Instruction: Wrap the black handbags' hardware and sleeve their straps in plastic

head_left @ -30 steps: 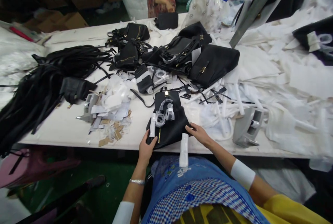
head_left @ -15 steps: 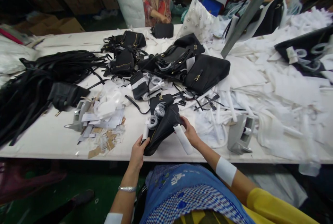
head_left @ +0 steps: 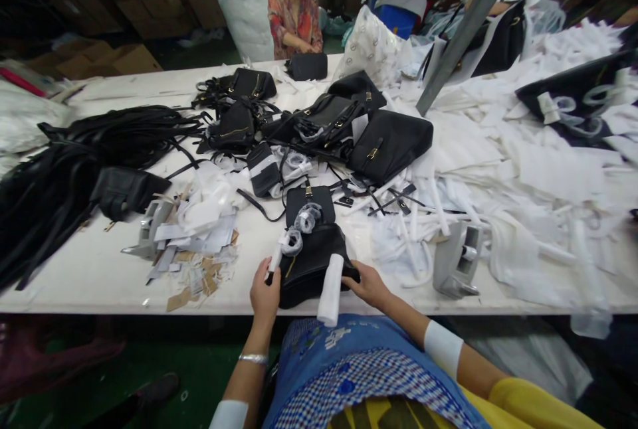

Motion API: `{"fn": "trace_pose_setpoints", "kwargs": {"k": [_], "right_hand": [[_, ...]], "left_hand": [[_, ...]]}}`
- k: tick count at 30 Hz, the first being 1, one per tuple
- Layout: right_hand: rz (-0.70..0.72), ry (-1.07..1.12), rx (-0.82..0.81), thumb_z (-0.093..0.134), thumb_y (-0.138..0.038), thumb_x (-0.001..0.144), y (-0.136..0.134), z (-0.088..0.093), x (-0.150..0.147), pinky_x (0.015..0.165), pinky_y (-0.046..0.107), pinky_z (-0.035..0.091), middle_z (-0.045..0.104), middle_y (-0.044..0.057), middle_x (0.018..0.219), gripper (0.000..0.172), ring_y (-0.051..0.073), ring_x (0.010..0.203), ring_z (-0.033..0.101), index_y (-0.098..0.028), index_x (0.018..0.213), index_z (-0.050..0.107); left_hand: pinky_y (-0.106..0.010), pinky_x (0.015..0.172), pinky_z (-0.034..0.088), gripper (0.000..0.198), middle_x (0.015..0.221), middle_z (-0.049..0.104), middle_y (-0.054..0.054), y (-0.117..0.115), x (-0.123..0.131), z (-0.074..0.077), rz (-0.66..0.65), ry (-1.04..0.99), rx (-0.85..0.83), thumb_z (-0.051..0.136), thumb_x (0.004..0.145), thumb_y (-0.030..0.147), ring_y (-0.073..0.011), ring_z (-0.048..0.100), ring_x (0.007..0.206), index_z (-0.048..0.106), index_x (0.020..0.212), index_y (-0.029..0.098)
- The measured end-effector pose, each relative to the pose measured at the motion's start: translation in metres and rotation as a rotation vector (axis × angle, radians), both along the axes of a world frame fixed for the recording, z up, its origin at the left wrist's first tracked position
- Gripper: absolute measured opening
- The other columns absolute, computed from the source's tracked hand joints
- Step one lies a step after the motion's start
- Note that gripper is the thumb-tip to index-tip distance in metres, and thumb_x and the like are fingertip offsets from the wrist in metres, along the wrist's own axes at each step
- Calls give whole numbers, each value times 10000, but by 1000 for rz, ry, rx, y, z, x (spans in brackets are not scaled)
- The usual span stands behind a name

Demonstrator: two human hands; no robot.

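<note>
A black handbag (head_left: 312,259) lies at the table's near edge with its flap folded away from me; a gold buckle shows on the flap. My left hand (head_left: 265,286) pinches its left side, beside a white-wrapped strip (head_left: 275,255). On the right, my right hand (head_left: 366,285) grips the bag's other side, fingers partly hidden by the bag. A white foam-wrapped roll (head_left: 329,289) hangs over the front of the bag near that hand. Coils of clear plastic-wrapped strap (head_left: 308,218) rest on the bag's upper left.
More black bags (head_left: 391,143) are heaped beyond. Black straps (head_left: 100,140) pile up at left. Two grey tape dispensers (head_left: 457,259) flank me, one beside paper scraps (head_left: 202,273). White foam sheets (head_left: 538,170) cover the right. A person (head_left: 295,17) sits across the table; a grey post (head_left: 458,37) rises at right.
The bag has turned from a tilt to lying squarer before me, its front lower edge spread wider. My right hand moved down and nearer; the white roll swung left toward upright.
</note>
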State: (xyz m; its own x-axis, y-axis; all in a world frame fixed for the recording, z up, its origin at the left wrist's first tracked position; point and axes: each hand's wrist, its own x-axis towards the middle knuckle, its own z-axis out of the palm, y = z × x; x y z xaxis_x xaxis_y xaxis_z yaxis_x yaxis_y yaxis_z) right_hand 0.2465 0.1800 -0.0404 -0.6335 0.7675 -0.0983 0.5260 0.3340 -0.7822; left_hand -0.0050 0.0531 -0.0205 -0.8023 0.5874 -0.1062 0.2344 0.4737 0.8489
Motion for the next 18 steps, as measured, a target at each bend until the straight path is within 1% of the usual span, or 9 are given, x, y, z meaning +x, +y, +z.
{"fn": "trace_pose_setpoints", "kwargs": {"k": [2,4,6,7,9,12,15,16,18], "right_hand": [[57,-4,-54,561,-455,831,2,-9,11,709,325,471,669,59,830,310,229,755,613,-185,978,603],[86,18,-103,562,-439,835,5,-18,20,744,333,474,683,70,905,324,237,809,623,-187,1034,601],[104,39,-140,568,-425,833,8,-25,25,785,343,473,687,80,979,344,249,875,628,-190,1082,595],[107,39,-152,570,-422,830,10,-28,26,796,347,472,689,80,993,346,254,894,629,-194,1090,596],[103,2,-165,560,-417,830,13,-34,25,788,347,473,701,70,953,323,259,879,637,-199,1063,612],[99,-87,-179,534,-391,831,19,-36,19,740,337,475,711,54,850,277,260,813,650,-196,997,639],[91,-128,-213,576,-385,799,22,-30,17,724,345,481,720,67,851,247,278,802,658,-202,941,661],[73,-129,-220,597,-392,788,20,-27,19,737,356,486,722,74,873,243,286,816,659,-209,932,665],[21,-89,-201,611,-401,787,13,-22,25,787,381,494,717,78,937,254,291,860,655,-226,964,660]], "left_hand": [[-416,1112,292,416,1385,490,-124,-11,11,6,-155,258,-14,514,878,312,-257,402,1314,542,1275,192],[-420,1133,248,485,1456,407,-103,-22,22,12,-373,404,-14,517,883,327,-252,331,1361,457,1353,220],[-445,1133,235,517,1419,463,-88,-27,30,13,-612,450,-53,561,862,347,-263,341,1354,453,1356,243],[-459,1128,235,486,1369,520,-82,-28,32,11,-690,457,-78,567,860,349,-267,372,1335,485,1329,252],[-477,1113,242,371,1247,620,-75,-24,32,3,-719,473,-122,538,880,328,-263,454,1268,562,1242,255],[-478,1080,282,254,1098,680,-90,-12,28,-5,-634,520,-177,506,894,306,-260,555,1123,640,1095,226],[-492,1067,289,229,1032,682,-102,-1,29,3,-654,556,-233,505,888,289,-268,576,1050,649,1049,212],[-505,1080,263,250,1060,673,-106,1,32,9,-680,565,-241,509,884,279,-272,567,1069,633,1091,211],[-509,1108,214,382,1213,617,-115,8,42,20,-772,568,-227,532,871,269,-276,516,1171,542,1249,215]]}}
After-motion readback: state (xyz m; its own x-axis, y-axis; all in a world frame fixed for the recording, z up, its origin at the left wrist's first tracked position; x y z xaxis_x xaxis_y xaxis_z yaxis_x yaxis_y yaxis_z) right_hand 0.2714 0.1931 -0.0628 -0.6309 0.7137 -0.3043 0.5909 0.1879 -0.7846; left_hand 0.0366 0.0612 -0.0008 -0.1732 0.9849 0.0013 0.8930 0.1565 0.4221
